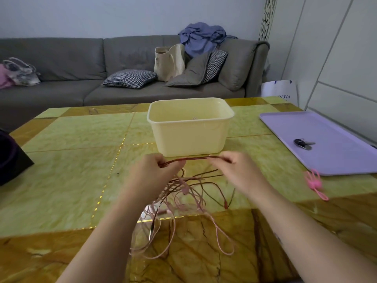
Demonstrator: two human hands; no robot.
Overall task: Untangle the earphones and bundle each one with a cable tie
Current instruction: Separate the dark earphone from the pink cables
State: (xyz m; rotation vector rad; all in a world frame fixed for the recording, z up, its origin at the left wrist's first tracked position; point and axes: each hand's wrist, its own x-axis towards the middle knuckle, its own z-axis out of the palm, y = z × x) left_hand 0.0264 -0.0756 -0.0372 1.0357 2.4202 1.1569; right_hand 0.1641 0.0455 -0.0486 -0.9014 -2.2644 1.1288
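Untangling step, seemingly. Left hand [151, 172] and right hand [238, 170], grips pinched closed, held dark cord [195, 158] taut at frame centre; pink cord [184, 201] lay tangled beneath. Next probably: pull dark cord free, then reach tie [314, 180].

Bare forearms [106, 231], small dark mark [277, 237] on the right.

Both forearms reach forward; left hand [155, 170] and right hand [234, 166] pinch cord [195, 158] just before bin [189, 129].
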